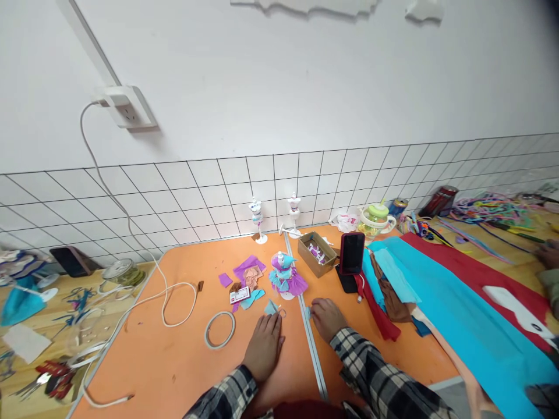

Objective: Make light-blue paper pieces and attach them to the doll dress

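My left hand (264, 346) lies on the orange table, fingers stretched forward with the thumb apart. Its fingertips touch or nearly touch a pale blue scrap (271, 307) and a small ring-shaped handle (283, 313), perhaps of scissors. Across the grey seam, my right hand (327, 319) has its fingers bent together at a small light blue piece (308, 312), mostly hidden by them. Just beyond both hands stands a miniature dress form (282, 265) wearing a blue and purple ruffled dress (289, 282). Purple, pink and blue scraps (252, 276) lie left of it, with a small white card (240, 295).
Two bare mini dress forms (257, 221) stand by the wall. A cardboard box (317, 254), a phone on a stand (351, 254) and long crepe sheets (458, 314) fill the right. A tape ring (219, 330) and a white cable (165, 291) lie left. Another person's hand (548, 254) shows far right.
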Demonstrator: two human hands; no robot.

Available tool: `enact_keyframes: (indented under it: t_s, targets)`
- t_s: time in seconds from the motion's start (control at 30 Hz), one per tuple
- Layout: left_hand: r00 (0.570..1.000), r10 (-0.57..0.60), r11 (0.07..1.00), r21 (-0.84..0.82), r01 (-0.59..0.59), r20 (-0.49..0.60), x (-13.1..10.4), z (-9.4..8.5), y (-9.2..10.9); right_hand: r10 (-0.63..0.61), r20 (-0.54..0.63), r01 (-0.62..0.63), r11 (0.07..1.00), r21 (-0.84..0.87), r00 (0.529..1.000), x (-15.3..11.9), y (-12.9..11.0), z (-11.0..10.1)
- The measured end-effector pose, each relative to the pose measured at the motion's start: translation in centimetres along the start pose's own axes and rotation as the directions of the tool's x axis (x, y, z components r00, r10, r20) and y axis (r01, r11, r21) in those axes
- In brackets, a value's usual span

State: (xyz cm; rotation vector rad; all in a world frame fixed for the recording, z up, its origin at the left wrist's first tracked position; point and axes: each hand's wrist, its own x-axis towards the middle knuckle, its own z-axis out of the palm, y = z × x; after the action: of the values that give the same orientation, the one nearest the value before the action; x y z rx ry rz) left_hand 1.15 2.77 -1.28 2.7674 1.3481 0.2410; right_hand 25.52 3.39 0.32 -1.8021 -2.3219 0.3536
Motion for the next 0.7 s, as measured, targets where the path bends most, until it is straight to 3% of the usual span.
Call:
enact_keyframes:
  t_s: [0.17, 0.27, 0.33, 0.5, 0.7]
  targets:
    - [0.998, -0.019, 0.997, -0.075, 0.014, -0.061, 1.1, -2.1, 0.3, -0.091, 0.007, 0.091, 0.996, 0.007, 0.996, -2.1, -2.1, -0.2]
    - [0.994, -0.025, 0.992, -0.126, 0.011, -0.107, -0.1, -3.7, 0.1, -0.15, 0.054, 0.15, 0.989, 0.006, 0.987, -2.6, -4.9, 1.3]
    - [0.995, 0.033, 0.986, -0.16, -0.049, -0.099, -1.6, -4.2, 0.1, -0.156, 0.065, 0.156, 0.988, 0.003, 0.986, -2.7, -6.4, 2.3]
    - [0.98, 0.195, 0.971, -0.139, -0.196, -0.022, -4.9, -3.0, 0.8, -0.197, 0.098, 0.197, 0.98, 0.013, 0.975, -3.2, -7.5, 3.1]
    - [0.978, 0.208, 0.978, 0.001, -0.208, 0.026, -5.9, -2.0, 0.6, -0.299, 0.084, 0.3, 0.954, -0.003, 0.951, -5.4, -5.8, 3.9]
